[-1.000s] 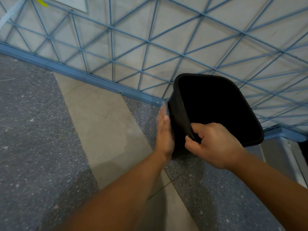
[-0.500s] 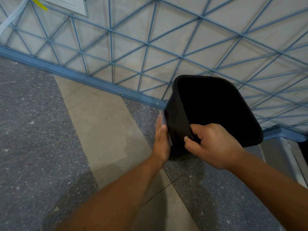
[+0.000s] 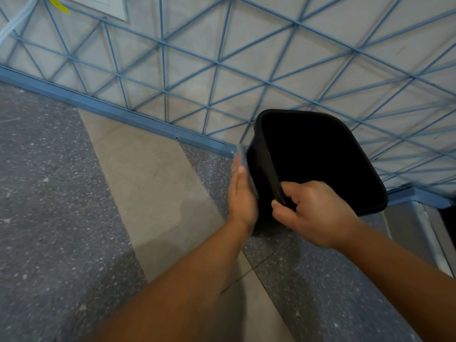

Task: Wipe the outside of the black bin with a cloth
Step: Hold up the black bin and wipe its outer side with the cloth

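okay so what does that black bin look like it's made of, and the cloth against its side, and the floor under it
Black bin: probably moulded plastic, matte, with a smooth rolled rim and thin walls.
Cloth: only a thin grey-blue edge shows between the left hand and the bin's side; looks like soft fabric, weave unclear.
Floor: hard grey speckled slabs, terrazzo-like, with a plain beige band; dull sheen.

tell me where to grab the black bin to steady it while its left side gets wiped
Grip the black bin at its near rim, coming from above on the right, as the right hand does now: thumb outside, fingers curled over the edge. The rim is a thin rolled lip on an open top, easy to pinch, and this leaves the left wall free for the left hand pressing the cloth.
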`<action>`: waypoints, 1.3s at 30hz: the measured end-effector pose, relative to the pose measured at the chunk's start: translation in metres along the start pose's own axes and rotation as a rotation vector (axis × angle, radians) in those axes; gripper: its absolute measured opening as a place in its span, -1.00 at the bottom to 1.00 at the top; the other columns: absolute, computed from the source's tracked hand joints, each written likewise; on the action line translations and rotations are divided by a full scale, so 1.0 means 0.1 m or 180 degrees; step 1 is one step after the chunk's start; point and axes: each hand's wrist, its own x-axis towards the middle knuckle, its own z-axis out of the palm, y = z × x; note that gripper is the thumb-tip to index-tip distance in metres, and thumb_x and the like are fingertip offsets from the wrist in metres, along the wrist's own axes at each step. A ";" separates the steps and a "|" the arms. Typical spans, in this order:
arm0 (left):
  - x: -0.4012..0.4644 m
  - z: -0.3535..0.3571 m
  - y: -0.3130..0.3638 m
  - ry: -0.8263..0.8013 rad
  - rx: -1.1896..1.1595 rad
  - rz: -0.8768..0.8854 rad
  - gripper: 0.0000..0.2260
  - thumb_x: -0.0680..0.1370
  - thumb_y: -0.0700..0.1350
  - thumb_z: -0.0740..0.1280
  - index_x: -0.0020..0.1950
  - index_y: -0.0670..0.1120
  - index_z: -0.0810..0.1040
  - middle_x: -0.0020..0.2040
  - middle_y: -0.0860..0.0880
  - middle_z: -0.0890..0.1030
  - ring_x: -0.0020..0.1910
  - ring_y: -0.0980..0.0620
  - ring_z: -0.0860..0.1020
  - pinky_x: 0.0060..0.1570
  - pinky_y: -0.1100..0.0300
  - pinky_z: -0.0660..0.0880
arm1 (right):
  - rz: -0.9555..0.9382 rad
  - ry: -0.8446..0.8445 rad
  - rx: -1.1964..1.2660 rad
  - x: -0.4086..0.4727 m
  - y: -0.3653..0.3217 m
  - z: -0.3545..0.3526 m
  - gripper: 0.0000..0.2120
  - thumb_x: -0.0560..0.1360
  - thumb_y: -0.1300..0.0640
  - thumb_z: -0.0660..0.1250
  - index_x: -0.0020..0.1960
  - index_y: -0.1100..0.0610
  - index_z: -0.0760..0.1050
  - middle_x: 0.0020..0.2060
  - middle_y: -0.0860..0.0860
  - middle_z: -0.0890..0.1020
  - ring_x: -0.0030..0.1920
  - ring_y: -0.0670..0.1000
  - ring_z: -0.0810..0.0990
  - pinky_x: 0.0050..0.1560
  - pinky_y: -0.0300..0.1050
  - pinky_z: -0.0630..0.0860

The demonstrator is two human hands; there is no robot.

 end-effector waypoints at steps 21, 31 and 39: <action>0.45 0.12 0.33 -0.0157 0.0664 0.0291 -0.52 0.71 0.13 0.11 0.56 -0.06 0.44 0.56 -0.15 0.40 0.61 -0.10 0.26 0.69 -0.12 0.07 | -0.0354 -0.0028 -0.0024 0.02 0.10 0.02 -0.63 0.44 -0.22 0.05 -0.28 0.03 0.40 -0.51 -0.07 0.39 -0.50 -0.09 0.37 -0.45 -0.09 0.35; 0.60 -0.25 -0.62 -0.0434 0.0939 -0.0080 -0.27 0.63 0.37 0.00 0.71 0.02 0.22 0.68 -0.05 0.32 0.70 -0.03 0.22 0.70 -0.18 0.11 | -0.0346 -0.0054 0.0033 0.02 0.10 0.01 -0.74 0.44 -0.22 0.07 -0.34 -0.10 0.25 -0.54 -0.10 0.34 -0.54 -0.10 0.37 -0.47 -0.22 0.25; -0.04 -0.30 -0.33 -0.0265 0.1697 -0.0466 -0.52 0.81 0.03 -0.07 0.68 -0.12 0.26 0.59 -0.16 0.44 0.49 -0.06 0.49 0.21 0.44 0.31 | -0.0174 -0.0033 -0.0011 0.01 0.06 0.00 -0.69 0.45 -0.20 0.11 -0.34 -0.02 0.28 -0.51 -0.04 0.39 -0.50 -0.09 0.39 -0.45 0.00 0.38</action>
